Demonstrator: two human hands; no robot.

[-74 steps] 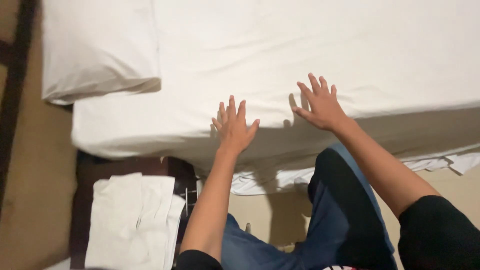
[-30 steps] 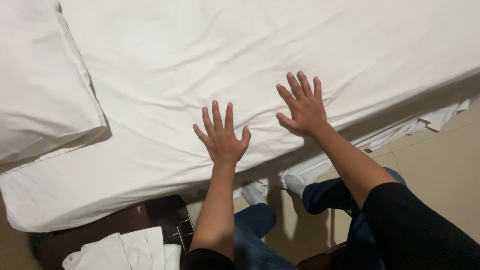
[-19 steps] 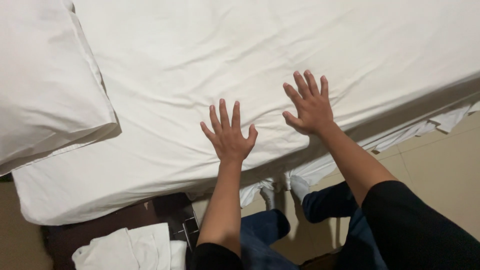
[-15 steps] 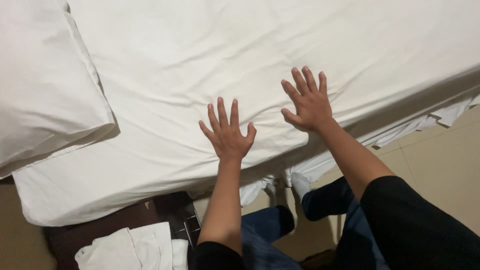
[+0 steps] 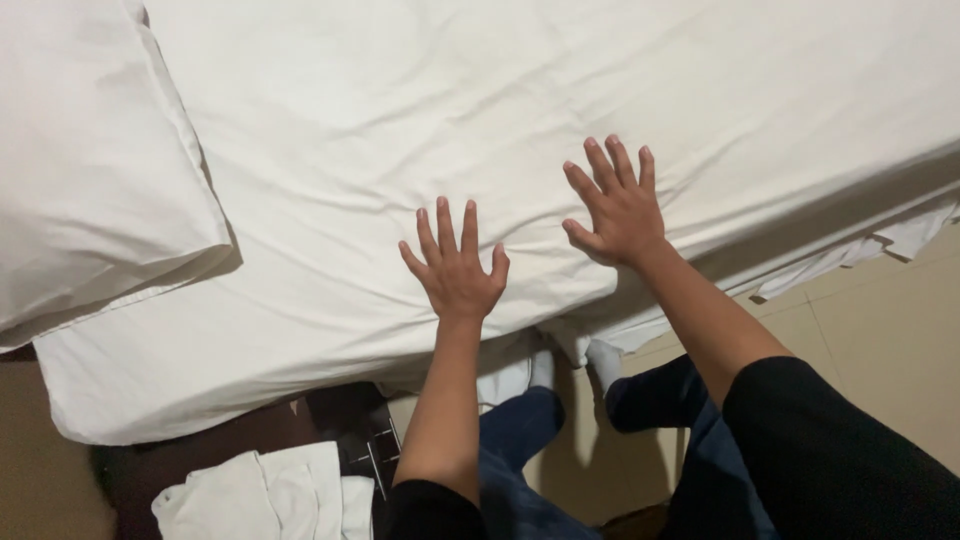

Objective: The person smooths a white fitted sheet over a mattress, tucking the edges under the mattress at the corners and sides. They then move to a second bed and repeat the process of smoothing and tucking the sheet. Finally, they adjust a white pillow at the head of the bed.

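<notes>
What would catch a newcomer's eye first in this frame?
Two bare hands pressed flat, fingers spread, on a wrinkled white sheet near the bed's edge: left hand, right hand. A white pillow lies at upper left, and folded white cloth sits on the floor below.

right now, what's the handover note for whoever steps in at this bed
Left hand: open, fingers spread, palm flat on the white bed sheet near the mattress edge.
Right hand: open, fingers spread, flat on the same sheet, a little further in and to the right.
Things: the sheet covers the mattress; a white pillow lies at its left end; folded white cloths sit on a dark stand below the bed's corner.
Done: the sheet lies spread over the top.
Left: shallow creases show around and beyond both hands; loose white fabric hangs out below the edge on the right.
</notes>
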